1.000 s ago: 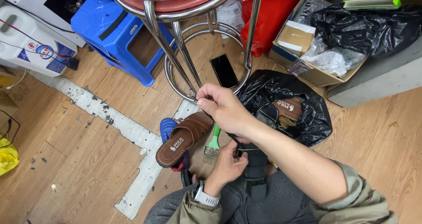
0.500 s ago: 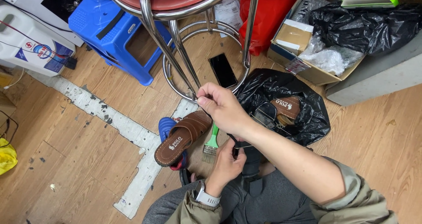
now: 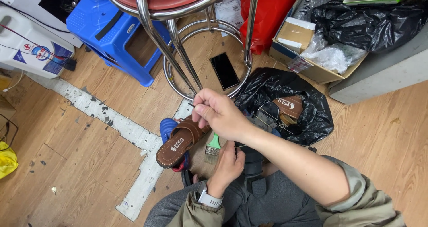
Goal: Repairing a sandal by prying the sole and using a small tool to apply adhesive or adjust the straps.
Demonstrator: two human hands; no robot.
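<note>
My right hand point(image 3: 219, 116) is raised over the floor with thumb and fingers pinched on something very thin, apparently a thread that runs down toward my lap. My left hand point(image 3: 229, 163), with a watch on its wrist, grips a black sandal point(image 3: 255, 167) resting on my lap; most of that sandal is hidden by my arms. Just below my right hand, a brown sandal point(image 3: 178, 141) lies tilted across a blue sandal point(image 3: 168, 128) on the wooden floor. A small brush with a green handle point(image 3: 213, 147) lies beside them.
A chrome stool point(image 3: 178, 53) with a red seat stands ahead, with a dark phone point(image 3: 224, 70) between its legs. There is a blue plastic stool point(image 3: 111, 30) at left, an open black bag point(image 3: 307, 120) with another brown sandal point(image 3: 290, 106) at right, and a cardboard box point(image 3: 290, 53) behind.
My right hand has stayed raised and pinched, shifting only slightly. My left hand keeps its grip on the black sandal.
</note>
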